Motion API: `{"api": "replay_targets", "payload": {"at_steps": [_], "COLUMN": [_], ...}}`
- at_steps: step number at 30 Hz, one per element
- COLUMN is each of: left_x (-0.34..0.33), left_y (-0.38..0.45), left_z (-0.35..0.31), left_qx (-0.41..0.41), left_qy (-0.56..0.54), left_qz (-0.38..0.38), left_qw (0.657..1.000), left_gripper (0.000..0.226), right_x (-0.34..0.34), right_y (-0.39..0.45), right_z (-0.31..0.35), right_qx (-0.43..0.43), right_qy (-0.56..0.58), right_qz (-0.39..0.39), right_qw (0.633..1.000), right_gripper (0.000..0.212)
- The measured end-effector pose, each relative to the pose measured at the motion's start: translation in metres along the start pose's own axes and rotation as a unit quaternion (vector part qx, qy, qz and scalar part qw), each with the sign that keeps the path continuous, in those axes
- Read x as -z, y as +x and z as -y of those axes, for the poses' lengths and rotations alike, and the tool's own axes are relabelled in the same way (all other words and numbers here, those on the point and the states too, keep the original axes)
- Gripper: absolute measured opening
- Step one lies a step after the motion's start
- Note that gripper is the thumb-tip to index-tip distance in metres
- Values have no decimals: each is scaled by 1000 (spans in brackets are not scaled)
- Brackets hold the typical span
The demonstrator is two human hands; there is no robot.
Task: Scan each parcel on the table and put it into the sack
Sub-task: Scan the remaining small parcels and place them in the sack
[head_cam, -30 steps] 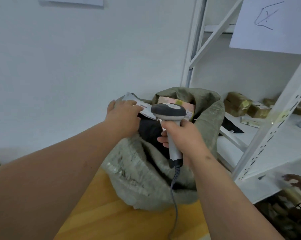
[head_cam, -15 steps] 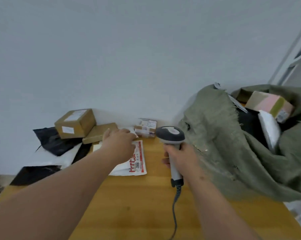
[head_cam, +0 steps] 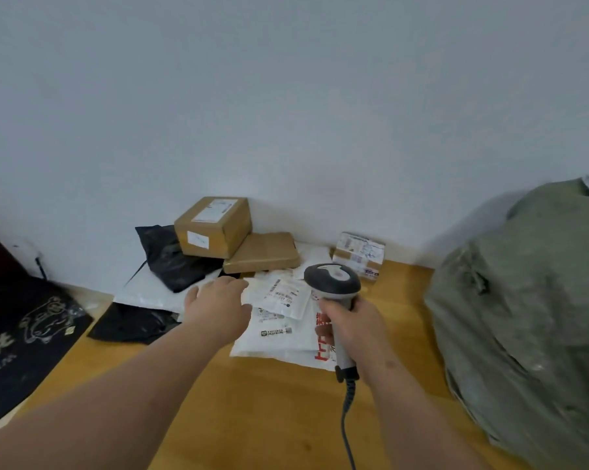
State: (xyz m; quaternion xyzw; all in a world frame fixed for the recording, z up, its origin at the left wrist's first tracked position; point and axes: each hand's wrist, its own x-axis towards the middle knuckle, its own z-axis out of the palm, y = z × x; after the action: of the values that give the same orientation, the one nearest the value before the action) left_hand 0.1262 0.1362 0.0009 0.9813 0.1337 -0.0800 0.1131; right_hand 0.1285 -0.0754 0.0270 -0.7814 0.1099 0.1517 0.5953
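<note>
Three boxes [head_cam: 214, 226]; left hand [head_cam: 218, 305] relaxed, no grip; right hand [head_cam: 350, 322] grip round scanner [head_cam: 332, 282].

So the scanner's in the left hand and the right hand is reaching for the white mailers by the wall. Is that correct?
Not quite: the hands are swapped. The head view shows the right hand gripping the scanner, while the left hand reaches, fingers straight, toward the white mailers by the wall. The rest is right.
</note>
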Motion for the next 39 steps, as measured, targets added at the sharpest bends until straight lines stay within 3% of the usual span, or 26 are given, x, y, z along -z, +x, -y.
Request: {"api": "replay_targets", "payload": {"at_steps": [6,15,19,24,28,31,39], "left_x": [0,7,16,25,26,23,17], "left_y": [53,119,166,217,251,263,262], "left_z": [26,78,103,131,149,152,154], "left_qx": [60,146,181,169,171,186,178], "left_qy": [3,-76,-162,-144,-209,-304,-345], "left_qz": [-6,-14,-20,-11,-4,24,9], "left_qw": [998,986,970,975,963,934,922], "left_gripper": [59,65,57,60,54,53,36], "right_x": [-29,-89,-118,-163,-200,-222,-238], "right_y": [62,118,141,174,196,208,205], "right_z": [19,46,65,96,107,103,92], "right_qx": [-11,-43,-37,-28,-22,-32,-52], "right_qy": [-12,-31,-7,2,4,12,76], "right_qz": [53,112,100,81,81,74,17], "right_qw": [998,992,994,996,996,997,996], "right_gripper": [11,10,8,9,10,10,12]}}
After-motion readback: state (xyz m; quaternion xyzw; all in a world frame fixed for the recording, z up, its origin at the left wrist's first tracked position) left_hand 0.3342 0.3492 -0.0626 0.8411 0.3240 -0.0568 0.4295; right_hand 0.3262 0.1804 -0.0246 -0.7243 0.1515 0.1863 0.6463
